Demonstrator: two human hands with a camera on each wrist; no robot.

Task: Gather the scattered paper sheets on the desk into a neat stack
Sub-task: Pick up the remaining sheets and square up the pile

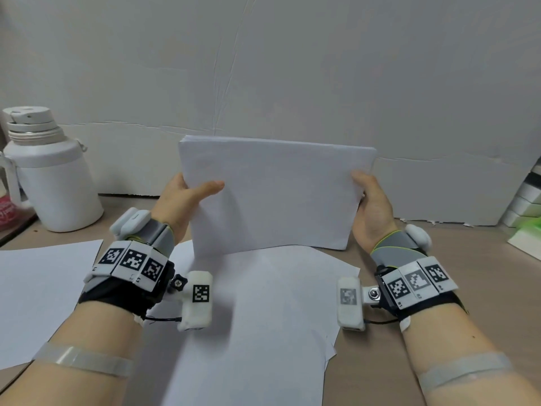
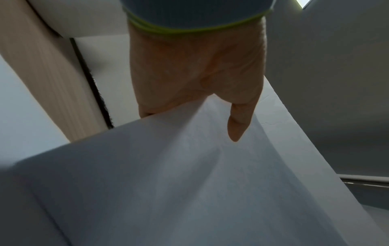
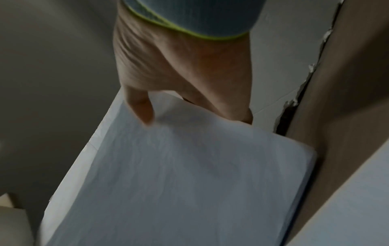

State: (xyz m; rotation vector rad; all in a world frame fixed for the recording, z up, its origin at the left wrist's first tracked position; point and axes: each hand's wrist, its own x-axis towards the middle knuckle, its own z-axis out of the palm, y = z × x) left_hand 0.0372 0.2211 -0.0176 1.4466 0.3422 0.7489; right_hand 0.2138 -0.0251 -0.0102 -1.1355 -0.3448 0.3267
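A stack of white paper sheets stands upright on its long edge above the desk, held between both hands. My left hand grips its left edge, thumb across the front face and fingers hidden behind. My right hand grips the right edge the same way. The left wrist view shows the thumb lying on the paper stack; the right wrist view shows the thumb on the stack. More loose sheets lie flat on the desk under the stack, and another sheet lies at the left.
A white jug-like bottle stands at the back left on the wooden desk. A white board wall closes off the back. Stacked boxes and a green item sit at the right edge.
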